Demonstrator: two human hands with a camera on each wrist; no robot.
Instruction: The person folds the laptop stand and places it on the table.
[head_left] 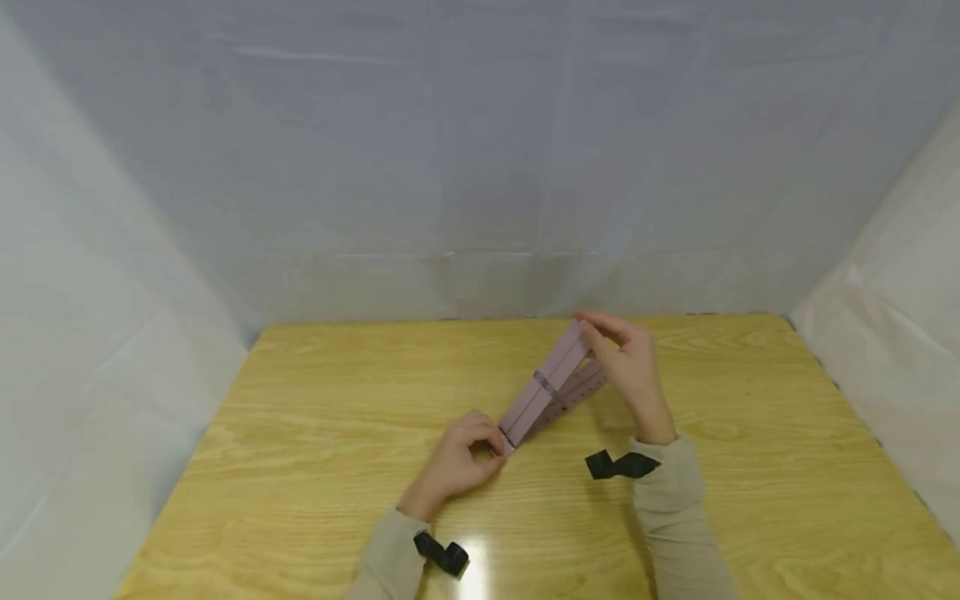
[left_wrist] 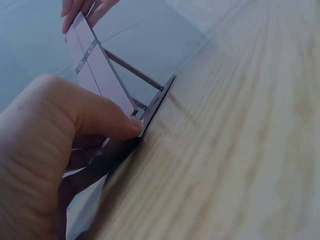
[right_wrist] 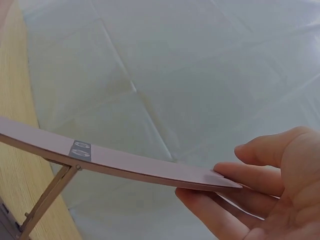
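Note:
A pale pink folding laptop stand [head_left: 527, 403] stands propped on the table, its long upper panel tilted up towards the right hand. Across the panel runs a grey band [left_wrist: 86, 57] with small white marks. Thin struts [right_wrist: 49, 200] join the panel to a slotted base [head_left: 581, 386]. My left hand [head_left: 459, 457] pinches the stand's low, hinged end close to the tabletop. Up at the raised end, my right hand [head_left: 628, 365] holds the panel by its edge, fingers behind and under it. In the right wrist view the thumb [right_wrist: 260, 149] stands off the panel.
The wood-grain table [head_left: 300, 433] spreads out around both hands. Pale plastic sheeting [head_left: 480, 150] rises behind the table's far edge and along both sides. Black straps [head_left: 622, 465] hang at the beige sleeves.

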